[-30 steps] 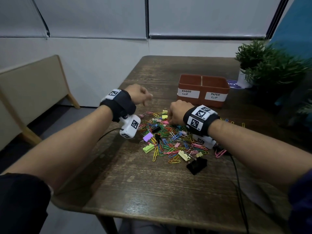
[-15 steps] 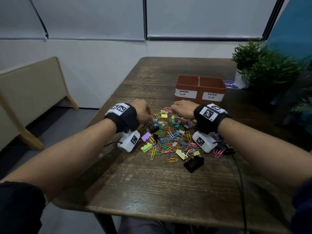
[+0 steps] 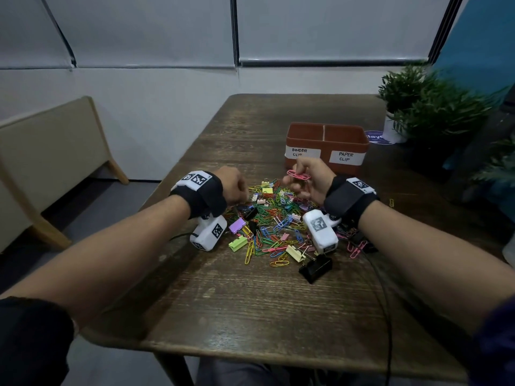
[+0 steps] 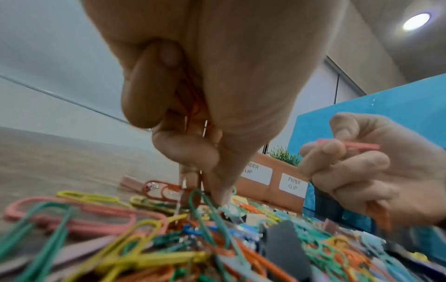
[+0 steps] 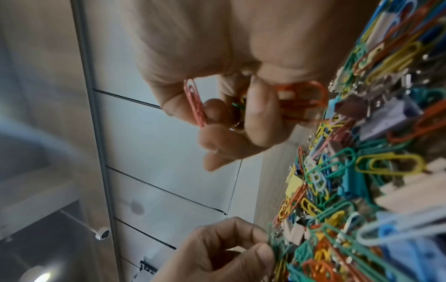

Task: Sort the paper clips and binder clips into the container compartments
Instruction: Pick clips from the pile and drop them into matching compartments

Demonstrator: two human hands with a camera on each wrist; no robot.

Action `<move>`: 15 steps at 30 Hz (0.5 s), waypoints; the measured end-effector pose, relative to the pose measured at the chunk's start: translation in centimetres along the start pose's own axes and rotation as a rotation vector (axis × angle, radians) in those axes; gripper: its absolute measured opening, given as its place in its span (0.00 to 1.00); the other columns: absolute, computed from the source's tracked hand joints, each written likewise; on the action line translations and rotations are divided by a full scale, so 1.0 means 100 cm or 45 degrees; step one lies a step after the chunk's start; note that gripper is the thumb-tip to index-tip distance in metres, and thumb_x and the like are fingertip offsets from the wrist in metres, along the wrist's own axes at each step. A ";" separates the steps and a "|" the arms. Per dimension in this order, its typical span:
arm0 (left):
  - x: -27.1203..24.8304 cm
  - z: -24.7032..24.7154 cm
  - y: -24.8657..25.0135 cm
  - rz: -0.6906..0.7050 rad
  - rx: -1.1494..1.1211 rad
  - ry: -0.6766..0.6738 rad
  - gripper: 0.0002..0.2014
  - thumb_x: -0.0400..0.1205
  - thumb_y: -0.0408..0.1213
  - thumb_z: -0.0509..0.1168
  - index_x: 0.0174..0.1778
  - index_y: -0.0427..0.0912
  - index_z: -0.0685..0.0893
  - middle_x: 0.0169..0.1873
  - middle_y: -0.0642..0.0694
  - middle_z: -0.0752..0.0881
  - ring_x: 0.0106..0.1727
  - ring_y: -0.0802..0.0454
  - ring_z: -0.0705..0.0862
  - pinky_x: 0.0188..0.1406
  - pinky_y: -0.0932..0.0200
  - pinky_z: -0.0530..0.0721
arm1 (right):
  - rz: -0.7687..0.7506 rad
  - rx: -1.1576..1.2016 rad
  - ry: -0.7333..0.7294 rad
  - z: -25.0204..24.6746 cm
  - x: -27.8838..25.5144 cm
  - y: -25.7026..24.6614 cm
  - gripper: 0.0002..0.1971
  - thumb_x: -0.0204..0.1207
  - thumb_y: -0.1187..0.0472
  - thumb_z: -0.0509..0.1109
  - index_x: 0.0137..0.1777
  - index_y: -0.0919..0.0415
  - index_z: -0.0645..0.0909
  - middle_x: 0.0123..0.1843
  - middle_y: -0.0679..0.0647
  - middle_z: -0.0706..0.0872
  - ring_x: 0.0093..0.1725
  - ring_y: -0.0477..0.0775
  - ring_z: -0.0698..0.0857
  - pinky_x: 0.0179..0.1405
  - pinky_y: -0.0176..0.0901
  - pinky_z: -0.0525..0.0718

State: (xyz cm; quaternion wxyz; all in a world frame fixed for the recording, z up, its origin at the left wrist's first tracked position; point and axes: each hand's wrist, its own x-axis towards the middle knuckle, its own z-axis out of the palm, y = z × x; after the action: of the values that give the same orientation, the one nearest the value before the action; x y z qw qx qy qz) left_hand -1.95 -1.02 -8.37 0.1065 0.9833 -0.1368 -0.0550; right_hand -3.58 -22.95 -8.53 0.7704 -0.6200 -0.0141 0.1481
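A heap of coloured paper clips and binder clips (image 3: 274,221) lies mid-table, in front of a brown two-part container (image 3: 326,135) labelled BINDER CLIP on the left and PAPER CLIP on the right. My right hand (image 3: 292,179) hovers above the heap's far side, pinching a pink paper clip (image 3: 298,174) between thumb and forefinger. In the right wrist view that pink clip (image 5: 195,103) is clear, and orange paper clips (image 5: 301,99) sit in the curled fingers. My left hand (image 3: 245,195) is curled at the heap's left far edge. It keeps red paper clips (image 4: 193,103) in its palm while its fingertips (image 4: 185,152) dip into the heap (image 4: 169,238).
A big black binder clip (image 3: 316,268) lies at the heap's near edge. Potted plants (image 3: 418,107) stand at the back right beside a blue disc (image 3: 376,137). A black cable (image 3: 386,302) runs along the right side. A bench (image 3: 55,151) stands left of the table.
My right hand has lifted off the heap and turned up with the pink paper clip pinched. My left hand came down from mid-air to the heap's left edge.
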 end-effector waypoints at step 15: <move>0.012 -0.055 0.017 0.101 -0.711 0.077 0.04 0.83 0.37 0.69 0.49 0.41 0.85 0.38 0.51 0.89 0.21 0.70 0.77 0.23 0.72 0.73 | 0.122 -0.141 0.172 -0.026 0.018 -0.038 0.15 0.74 0.71 0.47 0.51 0.62 0.74 0.25 0.50 0.67 0.13 0.42 0.59 0.13 0.25 0.54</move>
State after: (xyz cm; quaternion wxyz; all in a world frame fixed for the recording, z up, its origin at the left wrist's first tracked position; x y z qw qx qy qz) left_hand -0.52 -1.89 -2.74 0.3794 0.9110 -0.1514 -0.0568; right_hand -0.51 -25.69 -5.79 0.7261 -0.6702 0.0595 0.1416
